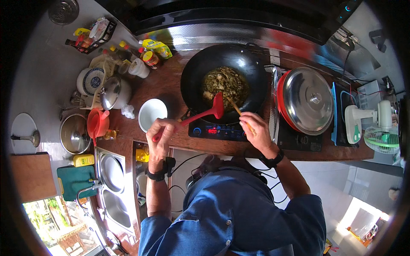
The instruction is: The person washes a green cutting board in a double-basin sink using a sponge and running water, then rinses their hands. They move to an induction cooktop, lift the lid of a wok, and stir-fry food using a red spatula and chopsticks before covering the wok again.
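Observation:
My left hand [161, 136] grips the handle of a red spatula [203, 113], its head raised over the near side of a black wok [193, 81]. With my right hand [258, 132] I hold wooden chopsticks [235, 106], their tips down at the food. Dark, chopped leafy food [226, 80] with paler chunks lies in the bottom of the wok. Under the wok is an induction cooker [213, 130] with a lit red display. A white bowl [153, 111] stands just beyond my left hand, left of the wok.
To the right, a red pan with a steel lid [307, 99] sits on a second cooker [298, 142], near a small fan [381, 137]. Sauce bottles [150, 60], a lidded pot [117, 92] and a red plastic scoop [97, 123] stand left. A double sink [117, 208] lies lower left.

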Demonstrator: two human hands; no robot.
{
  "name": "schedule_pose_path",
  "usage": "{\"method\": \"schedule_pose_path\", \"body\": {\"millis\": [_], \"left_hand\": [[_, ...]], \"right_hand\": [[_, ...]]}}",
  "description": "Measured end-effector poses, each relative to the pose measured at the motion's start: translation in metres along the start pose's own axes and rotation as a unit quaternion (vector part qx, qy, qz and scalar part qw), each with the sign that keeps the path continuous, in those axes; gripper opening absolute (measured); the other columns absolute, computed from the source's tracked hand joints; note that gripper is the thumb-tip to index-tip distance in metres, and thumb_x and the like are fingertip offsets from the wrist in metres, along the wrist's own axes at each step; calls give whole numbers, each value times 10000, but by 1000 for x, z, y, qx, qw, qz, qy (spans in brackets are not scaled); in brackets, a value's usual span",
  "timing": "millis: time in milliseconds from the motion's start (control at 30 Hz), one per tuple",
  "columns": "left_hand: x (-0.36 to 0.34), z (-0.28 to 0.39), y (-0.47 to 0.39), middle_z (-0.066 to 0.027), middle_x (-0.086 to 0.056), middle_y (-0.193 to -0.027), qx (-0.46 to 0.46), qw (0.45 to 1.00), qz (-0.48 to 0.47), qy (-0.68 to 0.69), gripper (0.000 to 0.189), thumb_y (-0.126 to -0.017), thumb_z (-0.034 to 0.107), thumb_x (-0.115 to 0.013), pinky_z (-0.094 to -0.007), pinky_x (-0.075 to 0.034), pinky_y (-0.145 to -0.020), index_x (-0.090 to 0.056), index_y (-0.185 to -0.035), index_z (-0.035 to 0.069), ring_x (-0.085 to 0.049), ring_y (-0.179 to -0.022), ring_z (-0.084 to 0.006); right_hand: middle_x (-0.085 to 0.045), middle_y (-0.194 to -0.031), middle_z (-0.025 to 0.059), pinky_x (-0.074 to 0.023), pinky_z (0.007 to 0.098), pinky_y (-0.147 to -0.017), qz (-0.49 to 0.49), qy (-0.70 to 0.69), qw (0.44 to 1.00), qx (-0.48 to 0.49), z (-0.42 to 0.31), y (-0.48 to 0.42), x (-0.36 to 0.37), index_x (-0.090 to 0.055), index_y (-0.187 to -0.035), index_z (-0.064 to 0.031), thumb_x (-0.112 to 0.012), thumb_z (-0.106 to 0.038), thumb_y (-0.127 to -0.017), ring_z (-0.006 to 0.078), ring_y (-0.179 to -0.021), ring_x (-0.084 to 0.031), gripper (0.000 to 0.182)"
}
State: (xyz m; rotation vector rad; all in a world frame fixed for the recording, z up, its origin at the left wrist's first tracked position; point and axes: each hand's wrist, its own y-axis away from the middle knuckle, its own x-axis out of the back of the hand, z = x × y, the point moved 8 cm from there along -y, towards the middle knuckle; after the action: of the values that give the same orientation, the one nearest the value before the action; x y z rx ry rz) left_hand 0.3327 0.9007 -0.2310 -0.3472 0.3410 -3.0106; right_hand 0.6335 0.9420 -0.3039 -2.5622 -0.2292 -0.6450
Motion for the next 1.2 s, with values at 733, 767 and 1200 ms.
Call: {"method": "schedule_pose_path", "body": {"millis": [733, 767, 1200], "left_hand": [[6, -20, 20, -121, -688, -905, -7, 993, 88, 81, 360, -1049, 216, -504, -298, -486, -738, -610, -791, -12, -607, -809, -175], [4, -18, 20, -119, -689, -903, -4, 994, 76, 80, 357, -1047, 216, -506, -301, -487, -745, -611, -792, -11, -610, -814, -177], [2, -3, 20, -113, -690, -891, -16, 999, 7, -40, 302, -1016, 192, -548, -307, -484, -749, -626, -817, -21, -614, -805, -179]], "right_hand": [[-633, -1204, 164, -542, 405, -929, 9, 39, 984, 176, -57, 1, -12, -664, -1085, 26, -715, -36, -850, 337, -1064, -643, 249], [-640, -1199, 153, -539, 400, -920, 14, 52, 988, 147, -41, -1, -16, -669, -1084, 12, -706, -47, -861, 331, -1052, -646, 234], [-662, -1141, 160, -550, 394, -874, 65, 41, 996, 48, -14, -6, 8, -673, -1046, 12, -705, -18, -855, 335, -1000, -664, 196]]}}
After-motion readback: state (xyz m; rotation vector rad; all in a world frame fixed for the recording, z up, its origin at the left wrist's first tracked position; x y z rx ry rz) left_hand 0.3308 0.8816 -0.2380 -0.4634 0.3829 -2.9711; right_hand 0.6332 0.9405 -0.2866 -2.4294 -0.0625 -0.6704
